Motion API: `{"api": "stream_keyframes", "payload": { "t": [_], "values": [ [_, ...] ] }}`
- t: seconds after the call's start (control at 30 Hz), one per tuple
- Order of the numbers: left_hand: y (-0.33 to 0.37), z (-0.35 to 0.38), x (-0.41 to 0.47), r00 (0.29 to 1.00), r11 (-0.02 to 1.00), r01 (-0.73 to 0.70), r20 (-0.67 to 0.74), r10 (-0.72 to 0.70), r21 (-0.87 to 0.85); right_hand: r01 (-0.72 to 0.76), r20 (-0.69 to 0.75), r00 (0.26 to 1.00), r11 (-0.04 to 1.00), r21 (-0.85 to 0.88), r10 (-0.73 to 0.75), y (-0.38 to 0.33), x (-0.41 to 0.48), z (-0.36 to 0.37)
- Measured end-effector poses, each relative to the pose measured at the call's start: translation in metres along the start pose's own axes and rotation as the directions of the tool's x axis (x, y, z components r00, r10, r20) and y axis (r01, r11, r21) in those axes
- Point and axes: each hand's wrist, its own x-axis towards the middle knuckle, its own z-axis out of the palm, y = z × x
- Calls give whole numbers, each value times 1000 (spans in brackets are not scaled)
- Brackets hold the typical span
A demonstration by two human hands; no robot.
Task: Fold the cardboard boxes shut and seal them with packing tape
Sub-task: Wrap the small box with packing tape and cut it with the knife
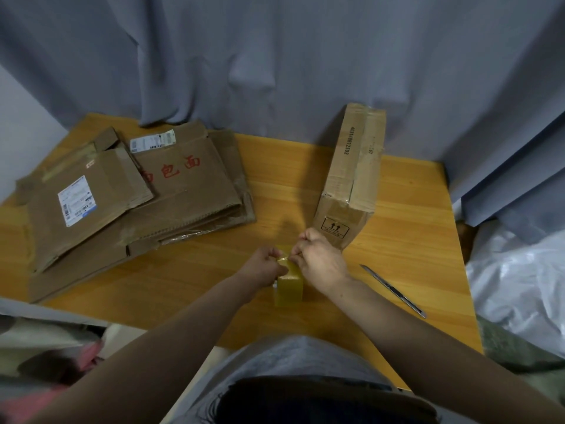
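A yellowish roll of packing tape [289, 286] stands on edge near the middle of the wooden table [412, 240]. My left hand [264, 266] grips the roll from the left. My right hand [318, 260] pinches at the tape's loose end on top of the roll. Just beyond my right hand a folded-up cardboard box [351, 175] stands on the table, with tape along its top seam. A pile of flattened cardboard boxes [137, 197] lies at the left, some with white shipping labels.
A metal utility knife [393, 290] lies on the table to the right of my hands. Grey curtains [275, 56] hang behind the table. White plastic wrap [516, 286] lies past the table's right edge, and bedding sits at lower left.
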Motion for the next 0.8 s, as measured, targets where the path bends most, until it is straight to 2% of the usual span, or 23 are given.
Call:
{"api": "stream_keyframes", "payload": {
  "t": [0.1, 0.17, 0.27, 0.37, 0.43, 0.53, 0.63, 0.7, 0.77, 0.8],
  "values": [
    [-2, -6, -1, 1000, 995, -3, 15, 5, -97, 17, 60, 998, 998, -58, -13, 2, -2, -2],
    [-2, -8, -1, 988, 988, -142, 68, 138, 54, 21, 84, 996, 996, -82, -14, 3, -2, -2],
    [0, -9, 2, 920, 827, -389, 130, 369, 406, 12, 95, 995, 995, -95, -3, 3, -2, -2],
    [4, -12, 3, 865, 676, -448, 92, 494, 586, -15, 106, 994, 997, -74, 22, 7, -2, -3],
    [8, -13, 2, 834, 613, -476, 103, 542, 630, -49, 123, 991, 999, -20, 51, 10, -2, -5],
    [11, -12, 3, 847, 591, -459, 126, 516, 664, -80, 144, 987, 996, 37, 74, 14, -2, -9],
    [10, -9, 5, 885, 668, -415, 105, 453, 618, -140, 132, 983, 982, 128, 123, 20, -3, -12],
    [8, -6, 7, 906, 725, -380, 76, 416, 574, -221, 180, 966, 958, 185, 188, 22, -5, -13],
    [9, -5, 11, 924, 734, -342, 66, 377, 587, -291, 204, 949, 916, 276, 240, 21, -8, -13],
    [11, -5, 13, 934, 725, -319, 70, 352, 610, -289, 159, 955, 903, 318, 250, 22, -9, -14]
  ]
}}
